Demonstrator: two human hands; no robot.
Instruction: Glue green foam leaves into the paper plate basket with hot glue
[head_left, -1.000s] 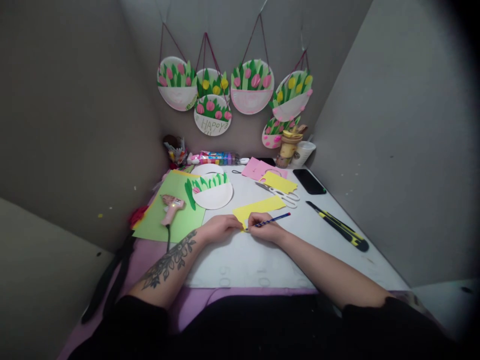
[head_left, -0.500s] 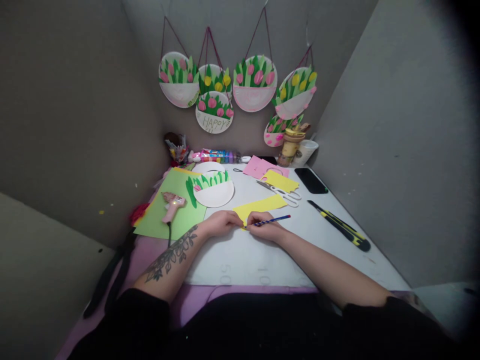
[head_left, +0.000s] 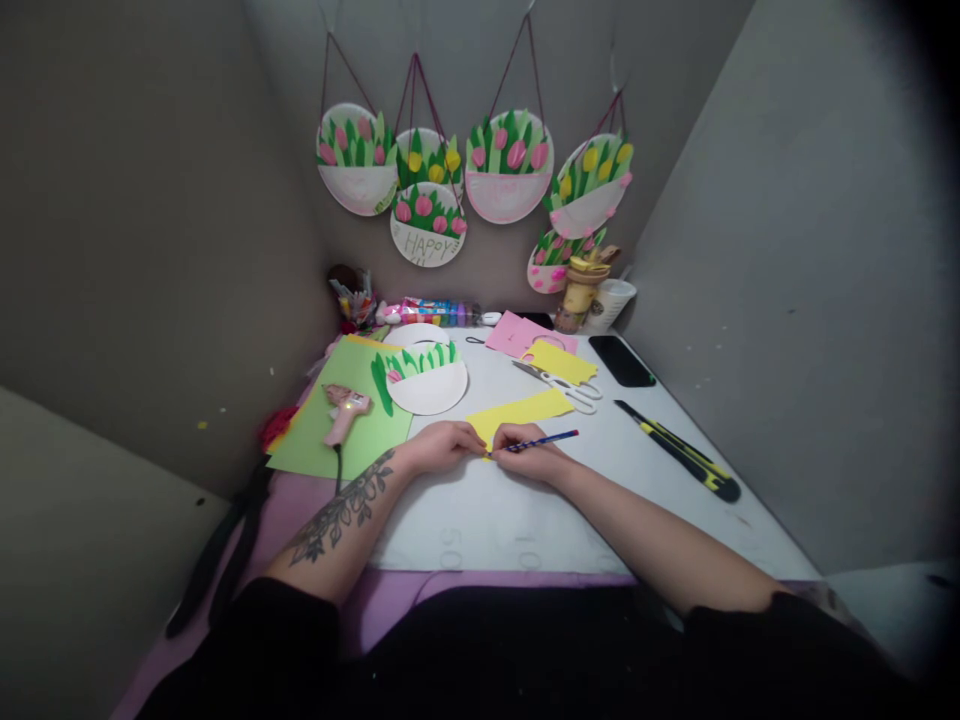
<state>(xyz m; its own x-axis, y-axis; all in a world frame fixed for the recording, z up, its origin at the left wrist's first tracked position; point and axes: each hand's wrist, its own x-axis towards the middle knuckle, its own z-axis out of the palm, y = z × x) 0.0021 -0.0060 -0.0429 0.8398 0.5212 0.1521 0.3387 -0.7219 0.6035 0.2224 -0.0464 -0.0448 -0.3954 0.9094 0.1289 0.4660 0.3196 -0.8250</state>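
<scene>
My right hand (head_left: 527, 450) is closed around a dark blue pencil (head_left: 553, 439), whose tip meets a small bit of yellow paper low between both hands. The fingers of my left hand (head_left: 450, 446) are pressed together, pinching or holding down that paper's edge close to the pencil tip. Just beyond the hands lies a yellow paper strip (head_left: 525, 408), partly covered by them. A cut white paper plate (head_left: 427, 388) with green paper leaves and one pink tulip lies past my left hand.
Scissors (head_left: 559, 382) rest by a yellow sheet and pink papers (head_left: 514, 333). To the right are a utility knife (head_left: 679, 450) and a phone (head_left: 622, 361). A pink glue gun (head_left: 347, 412) lies on green sheets (head_left: 300, 440). Decorated plates (head_left: 510, 195) hang on the back wall.
The pencil has shifted very slightly to the left within my right hand's grip area. Both hands stay in nearly the same place, and nothing else has visibly moved.
</scene>
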